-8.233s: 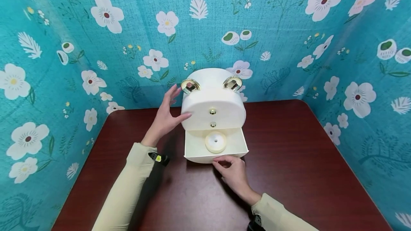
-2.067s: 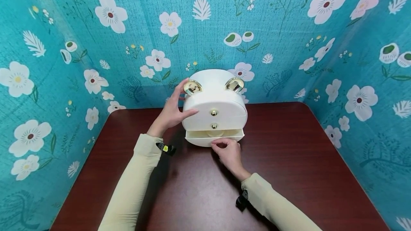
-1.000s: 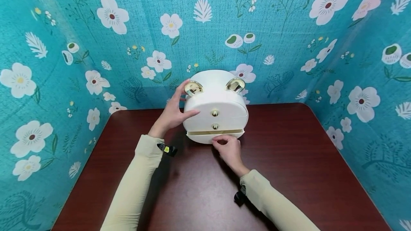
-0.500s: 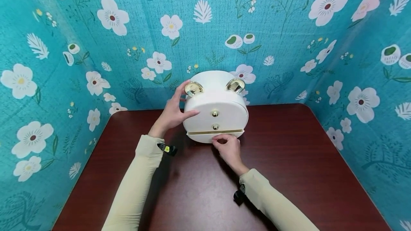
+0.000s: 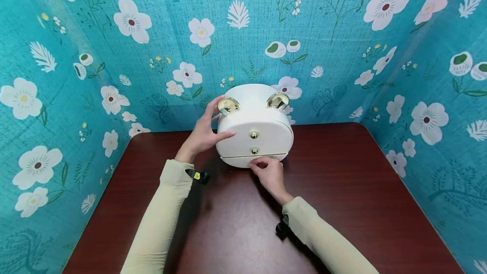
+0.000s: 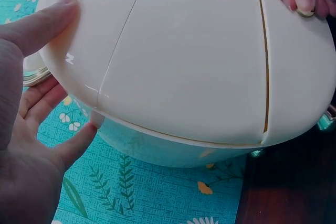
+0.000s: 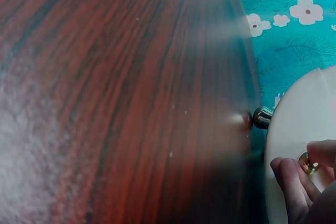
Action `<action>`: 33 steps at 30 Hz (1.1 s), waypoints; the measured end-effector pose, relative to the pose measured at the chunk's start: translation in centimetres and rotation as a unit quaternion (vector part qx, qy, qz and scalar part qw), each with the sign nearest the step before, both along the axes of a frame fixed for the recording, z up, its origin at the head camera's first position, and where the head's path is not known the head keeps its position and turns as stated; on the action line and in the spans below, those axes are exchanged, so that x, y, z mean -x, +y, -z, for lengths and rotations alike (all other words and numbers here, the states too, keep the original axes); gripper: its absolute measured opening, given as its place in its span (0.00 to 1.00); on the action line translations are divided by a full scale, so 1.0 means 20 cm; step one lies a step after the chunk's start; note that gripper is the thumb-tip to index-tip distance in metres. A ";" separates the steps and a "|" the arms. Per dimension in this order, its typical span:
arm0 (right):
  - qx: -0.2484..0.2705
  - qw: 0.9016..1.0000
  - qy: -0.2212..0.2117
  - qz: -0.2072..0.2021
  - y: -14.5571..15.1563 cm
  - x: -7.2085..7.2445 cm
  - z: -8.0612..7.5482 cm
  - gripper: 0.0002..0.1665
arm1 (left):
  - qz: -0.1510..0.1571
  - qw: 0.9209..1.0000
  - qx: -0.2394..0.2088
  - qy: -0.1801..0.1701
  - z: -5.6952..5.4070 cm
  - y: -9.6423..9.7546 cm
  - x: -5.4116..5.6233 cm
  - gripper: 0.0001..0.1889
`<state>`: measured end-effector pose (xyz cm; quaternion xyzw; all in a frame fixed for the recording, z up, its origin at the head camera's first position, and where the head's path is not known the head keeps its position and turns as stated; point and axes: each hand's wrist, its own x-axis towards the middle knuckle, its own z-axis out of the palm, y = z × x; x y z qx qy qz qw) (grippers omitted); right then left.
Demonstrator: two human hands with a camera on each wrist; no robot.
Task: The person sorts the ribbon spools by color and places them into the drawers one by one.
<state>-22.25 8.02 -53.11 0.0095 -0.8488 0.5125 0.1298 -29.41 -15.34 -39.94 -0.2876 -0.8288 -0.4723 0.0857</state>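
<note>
A white rounded drawer box (image 5: pixel 247 115) stands near the back of the table, with two gold round ears (image 5: pixel 229 105) on top. My left hand (image 5: pixel 202 134) grips its left side, thumb on the front face and fingers along the side. At the lowest drawer (image 5: pixel 236 162), my right hand (image 5: pixel 270 175) pinches a gold knob (image 7: pixel 304 162) between thumb and fingers. A thin dark gap (image 6: pixel 266 66) shows above that drawer's front. Two more gold knobs (image 5: pixel 254 135) sit on the drawers higher up. The inside of the lowest drawer is hidden.
The dark red wooden table (image 5: pixel 342 198) reaches out on both sides and in front of the box. Behind it hangs a teal floral cloth (image 5: pixel 163 54), which also covers both sides. A shiny ball foot (image 7: pixel 262 117) sticks out under the box.
The lowest drawer, pulled far out earlier with a white round spool-like thing inside, has slid in until almost flush. My right hand moved inward with it; my left hand shifted slightly onto the box.
</note>
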 end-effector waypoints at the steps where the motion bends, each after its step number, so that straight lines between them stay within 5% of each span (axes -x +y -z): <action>1: -0.001 1.000 -0.001 0.000 0.00 0.00 0.00 0.03 | 0.001 1.000 -0.004 -0.002 0.00 0.00 0.00 0.58; 6: -0.001 1.000 -0.007 -0.002 0.00 0.01 0.00 0.05 | 0.006 1.000 -0.014 -0.007 0.01 0.00 0.00 0.59; 13: 0.001 1.000 -0.001 -0.005 0.00 0.03 0.01 0.05 | 0.009 1.000 -0.019 -0.020 -0.13 0.04 -0.12 0.55; 33: 0.015 1.000 -0.010 -0.022 0.01 -0.01 0.00 0.05 | 0.036 0.997 -0.052 -0.046 -0.12 0.03 -0.10 0.55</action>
